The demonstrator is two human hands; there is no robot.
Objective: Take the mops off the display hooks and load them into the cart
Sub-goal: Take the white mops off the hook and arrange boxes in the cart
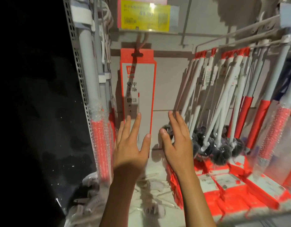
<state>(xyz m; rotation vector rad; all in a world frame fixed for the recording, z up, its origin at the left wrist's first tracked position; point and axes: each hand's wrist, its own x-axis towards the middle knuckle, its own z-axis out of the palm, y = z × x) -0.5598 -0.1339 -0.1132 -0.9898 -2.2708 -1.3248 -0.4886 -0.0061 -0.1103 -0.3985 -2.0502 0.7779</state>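
A tall white and orange boxed mop point(138, 89) hangs from a display hook point(139, 45) under a yellow price tag. My left hand point(131, 145) is spread open in front of the box's lower end, fingers straight; whether it touches the box is unclear. My right hand point(176, 140) is open just right of the box, holding nothing. Several white-handled mops with dark heads point(212, 99) hang from a rail on the right. No cart is in view.
Bubble-wrapped orange and grey mop poles point(99, 141) stand at the left beside a perforated shelf upright point(76, 51). More wrapped poles point(272, 128) hang at the far right. Orange and white packs point(231, 185) lie on the shelf below, with white string mop heads point(151, 194) under my arms.
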